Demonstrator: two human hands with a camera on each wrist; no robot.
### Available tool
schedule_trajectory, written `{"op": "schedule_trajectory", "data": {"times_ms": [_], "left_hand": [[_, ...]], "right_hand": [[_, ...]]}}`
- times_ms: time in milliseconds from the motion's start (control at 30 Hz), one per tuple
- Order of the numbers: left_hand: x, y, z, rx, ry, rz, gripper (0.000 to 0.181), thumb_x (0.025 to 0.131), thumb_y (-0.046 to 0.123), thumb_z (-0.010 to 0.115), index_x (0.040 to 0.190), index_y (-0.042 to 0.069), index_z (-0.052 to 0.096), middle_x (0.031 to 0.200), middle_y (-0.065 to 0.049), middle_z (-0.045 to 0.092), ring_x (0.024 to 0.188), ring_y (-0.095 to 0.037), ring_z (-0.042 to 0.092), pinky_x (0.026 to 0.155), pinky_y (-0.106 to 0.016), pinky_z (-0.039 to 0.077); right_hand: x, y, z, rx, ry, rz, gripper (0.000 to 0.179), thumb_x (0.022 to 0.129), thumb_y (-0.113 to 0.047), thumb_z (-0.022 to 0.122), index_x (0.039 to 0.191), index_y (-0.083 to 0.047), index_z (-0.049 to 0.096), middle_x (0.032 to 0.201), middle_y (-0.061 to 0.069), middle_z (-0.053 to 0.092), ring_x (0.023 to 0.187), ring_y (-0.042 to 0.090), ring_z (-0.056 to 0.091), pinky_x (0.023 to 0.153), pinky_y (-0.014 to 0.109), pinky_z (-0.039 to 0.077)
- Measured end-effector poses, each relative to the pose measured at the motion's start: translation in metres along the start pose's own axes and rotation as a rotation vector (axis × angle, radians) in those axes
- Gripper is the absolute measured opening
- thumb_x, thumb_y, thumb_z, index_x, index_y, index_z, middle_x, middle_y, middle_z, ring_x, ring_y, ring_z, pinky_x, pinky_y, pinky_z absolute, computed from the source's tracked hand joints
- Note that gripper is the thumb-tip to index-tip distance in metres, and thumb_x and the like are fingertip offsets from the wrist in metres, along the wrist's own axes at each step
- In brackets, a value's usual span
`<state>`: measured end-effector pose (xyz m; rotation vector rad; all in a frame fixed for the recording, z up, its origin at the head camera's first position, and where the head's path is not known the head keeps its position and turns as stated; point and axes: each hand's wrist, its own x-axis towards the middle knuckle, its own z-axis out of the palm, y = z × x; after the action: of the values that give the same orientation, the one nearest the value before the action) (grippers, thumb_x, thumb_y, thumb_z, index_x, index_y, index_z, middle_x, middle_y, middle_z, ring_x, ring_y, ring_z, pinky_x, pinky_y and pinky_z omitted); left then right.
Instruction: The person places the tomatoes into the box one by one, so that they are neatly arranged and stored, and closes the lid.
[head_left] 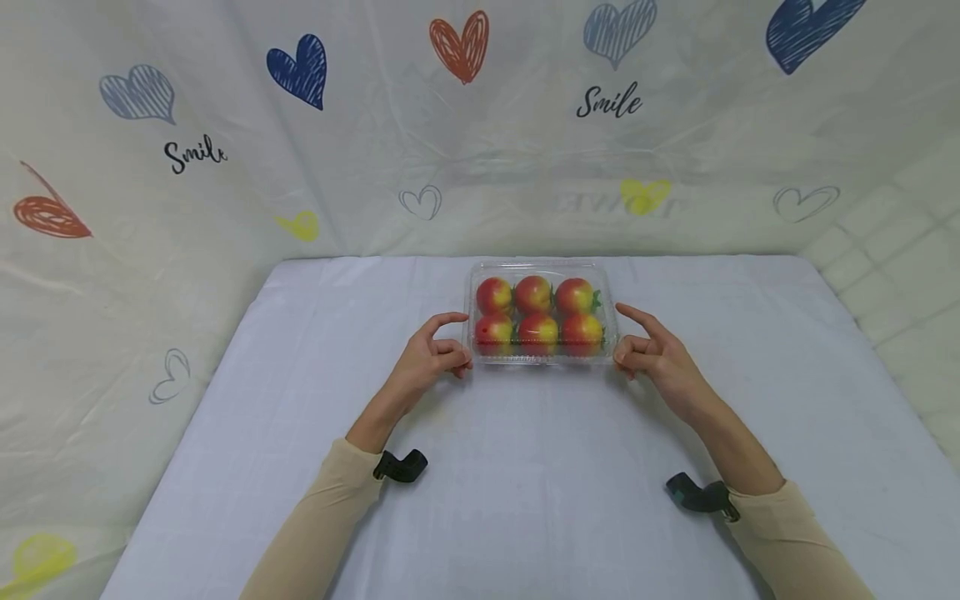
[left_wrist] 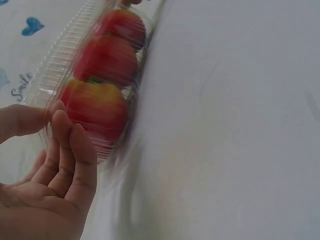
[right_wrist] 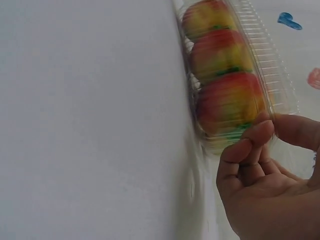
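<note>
A clear plastic clamshell box (head_left: 546, 362) sits toward the far side of the table, holding several round red-and-yellow fruits (head_left: 535, 295) with bits of green leaf, arranged in two rows. At the box's left end, my left hand (head_left: 429, 358) pinches the edge between thumb and fingers. My right hand (head_left: 660, 362) does the same at the right end. Ridged clear walls show close up in the left wrist view, where the left hand (left_wrist: 60, 175) grips the rim near a fruit (left_wrist: 95, 107). In the right wrist view the right hand (right_wrist: 270, 170) holds the opposite corner.
White cloth covers the table (head_left: 517, 483). Behind and to the left hangs a pale sheet (head_left: 510, 150) printed with hearts and the word "Smile". A black wrist camera (head_left: 401, 467) is on the left forearm, another black camera (head_left: 697, 493) on the right.
</note>
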<state>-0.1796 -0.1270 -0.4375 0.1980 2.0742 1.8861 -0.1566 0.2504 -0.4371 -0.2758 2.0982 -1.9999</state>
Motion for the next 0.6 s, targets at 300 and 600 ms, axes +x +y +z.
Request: {"op": "schedule_trajectory", "data": {"times_ms": [300,600], "left_hand": [[-0.002,0.005,-0.005,0.137,-0.030,-0.015,0.056,0.100,0.015,0.068,0.151,0.023,0.046,0.095,-0.012,0.077,0.082,-0.023,0.070,0.078,-0.034,0.060],[-0.005,0.023,-0.012,0.435,0.036,-0.020,0.057,0.099,0.036,0.070,0.150,0.019,0.051,0.128,-0.015,0.066,0.109,-0.033,0.070,0.084,-0.041,0.062]], "right_hand": [[-0.001,-0.001,-0.006,-0.210,0.029,0.006,0.064,0.106,-0.014,0.057,0.163,-0.009,0.029,0.102,-0.006,0.066,0.086,0.009,0.067,0.077,0.025,0.059],[0.004,-0.018,-0.009,-0.498,0.233,-0.053,0.060,0.106,-0.032,0.060,0.159,-0.012,0.040,0.151,0.019,0.050,0.129,0.016,0.056,0.096,0.012,0.046]]}}
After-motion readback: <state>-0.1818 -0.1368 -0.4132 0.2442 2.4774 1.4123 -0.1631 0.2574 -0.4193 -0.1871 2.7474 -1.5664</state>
